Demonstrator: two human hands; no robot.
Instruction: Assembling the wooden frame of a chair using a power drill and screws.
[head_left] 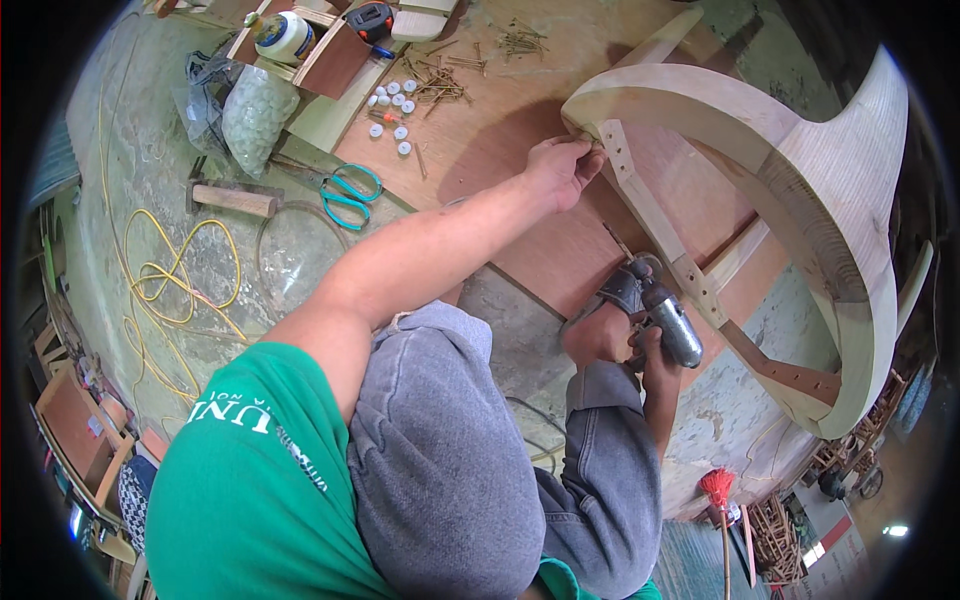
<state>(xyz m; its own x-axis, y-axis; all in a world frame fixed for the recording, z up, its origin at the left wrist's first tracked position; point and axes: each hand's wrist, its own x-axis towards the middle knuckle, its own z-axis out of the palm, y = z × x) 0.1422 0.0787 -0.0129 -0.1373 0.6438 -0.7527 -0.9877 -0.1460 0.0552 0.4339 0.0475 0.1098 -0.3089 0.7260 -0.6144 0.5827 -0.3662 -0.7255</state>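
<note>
My right hand (656,362) grips a dark power drill (670,320), whose long bit points up and left beside a pale wooden strip (650,212) with drilled holes. That strip runs along the inner side of a large curved wooden frame (805,205), which has a pointed horn-like end. At the frame's upper left end, my left hand (567,172) is closed in a pinch against the wood; whatever lies between its fingertips is too small to make out. Below both lies a reddish plywood board (500,165).
Loose screws (437,85) and white round caps (394,98) lie on the board. Leftward are teal-handled scissors (350,196), a hammer (234,200), a bag of white pieces (258,115) and a yellow cord (180,290). A wooden box (340,62) holds a white bottle (284,38).
</note>
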